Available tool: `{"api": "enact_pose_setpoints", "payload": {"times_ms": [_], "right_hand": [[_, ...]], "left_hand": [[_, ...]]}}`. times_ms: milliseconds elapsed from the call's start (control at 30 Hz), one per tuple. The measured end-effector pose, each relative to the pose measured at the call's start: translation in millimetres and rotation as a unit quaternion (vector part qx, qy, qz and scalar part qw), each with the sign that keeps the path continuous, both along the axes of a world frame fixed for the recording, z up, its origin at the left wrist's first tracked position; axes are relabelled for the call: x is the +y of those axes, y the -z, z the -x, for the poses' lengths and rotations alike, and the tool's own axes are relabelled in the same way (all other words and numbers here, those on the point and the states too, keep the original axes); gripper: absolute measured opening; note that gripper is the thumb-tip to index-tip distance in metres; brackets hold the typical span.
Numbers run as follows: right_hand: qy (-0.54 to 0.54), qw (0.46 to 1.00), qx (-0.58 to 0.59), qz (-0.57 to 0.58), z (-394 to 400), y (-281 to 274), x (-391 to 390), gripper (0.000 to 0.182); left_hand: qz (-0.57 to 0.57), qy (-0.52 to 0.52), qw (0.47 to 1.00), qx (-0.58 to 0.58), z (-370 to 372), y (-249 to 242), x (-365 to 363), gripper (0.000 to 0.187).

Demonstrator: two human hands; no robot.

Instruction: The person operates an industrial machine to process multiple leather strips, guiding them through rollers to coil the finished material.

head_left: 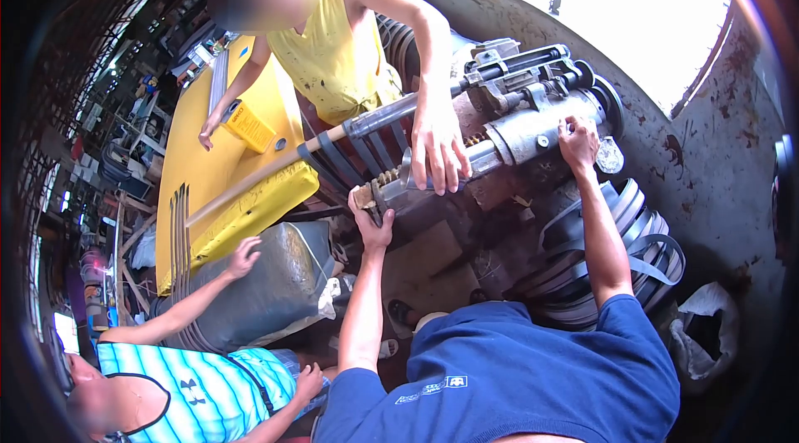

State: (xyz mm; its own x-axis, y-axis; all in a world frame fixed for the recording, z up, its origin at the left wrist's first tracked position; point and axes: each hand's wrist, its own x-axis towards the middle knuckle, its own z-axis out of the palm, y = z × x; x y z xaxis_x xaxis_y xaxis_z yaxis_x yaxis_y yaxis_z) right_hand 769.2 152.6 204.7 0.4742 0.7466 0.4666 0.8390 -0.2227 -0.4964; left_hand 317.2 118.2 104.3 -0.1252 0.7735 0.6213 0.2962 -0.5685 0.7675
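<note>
Long grey metal machine (533, 133), lying aslant

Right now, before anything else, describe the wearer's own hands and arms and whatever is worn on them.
The left hand and right hand are bare, with no gloves visible. No watch or band shows on either wrist. Both forearms are uncovered below short, plain navy-blue sleeves, matching the shirt, which bears small white print.

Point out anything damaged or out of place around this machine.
The wall beyond the machine is blotched brown, perhaps rust or peeling paint. On the coil beside it, one strap loop juts out from the rest.
</note>
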Motion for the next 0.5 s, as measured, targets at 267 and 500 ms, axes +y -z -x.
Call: {"api": "enact_pose_setpoints", "payload": {"times_ms": [267,500], "right_hand": [[-0.003,1.0,-0.01,-0.004,-1.6,1.7,0.6,0.024],[-0.009,0.998,-0.049,-0.047,-5.7,9.5,3.3,0.023]], "left_hand": [[-0.007,-0.003,1.0,0.008,1.0,3.4,0.8,0.082],[-0.007,0.003,1.0,-0.014,-0.4,1.8,0.8,0.087]]}}
